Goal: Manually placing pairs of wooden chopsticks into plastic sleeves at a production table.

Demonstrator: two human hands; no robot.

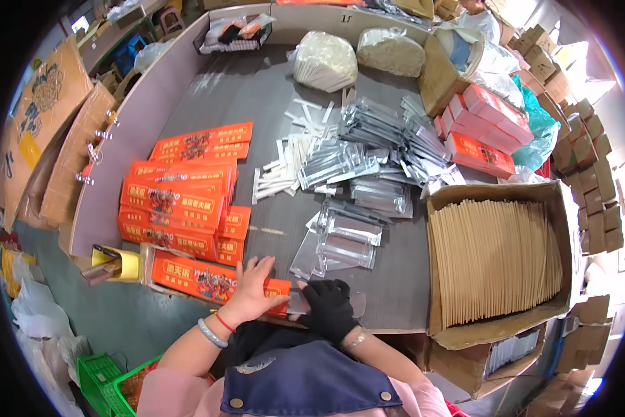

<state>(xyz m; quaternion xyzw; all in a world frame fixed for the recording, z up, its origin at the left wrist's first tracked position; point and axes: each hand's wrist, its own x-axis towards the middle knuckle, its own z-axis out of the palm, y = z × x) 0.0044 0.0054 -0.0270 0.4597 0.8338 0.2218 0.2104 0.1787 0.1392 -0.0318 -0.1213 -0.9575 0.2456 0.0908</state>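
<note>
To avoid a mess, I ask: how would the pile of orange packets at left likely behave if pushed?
The orange packets look thin and flat, so each is probably light. Lying loosely overlapped, they may slide apart.

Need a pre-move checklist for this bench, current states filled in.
1. Left hand on red wrapper: ok, fingers spread.
2. Right hand at clear packet: ok; grip partly hidden.
3. Both hands gloved: not ok, left is bare.
4. Packet fully inside wrapper: not ok, its right end shows past the right hand.
5. Spare packets at hand: ok, piled ahead.
6. Sticks stocked: ok, box densely filled.
</note>
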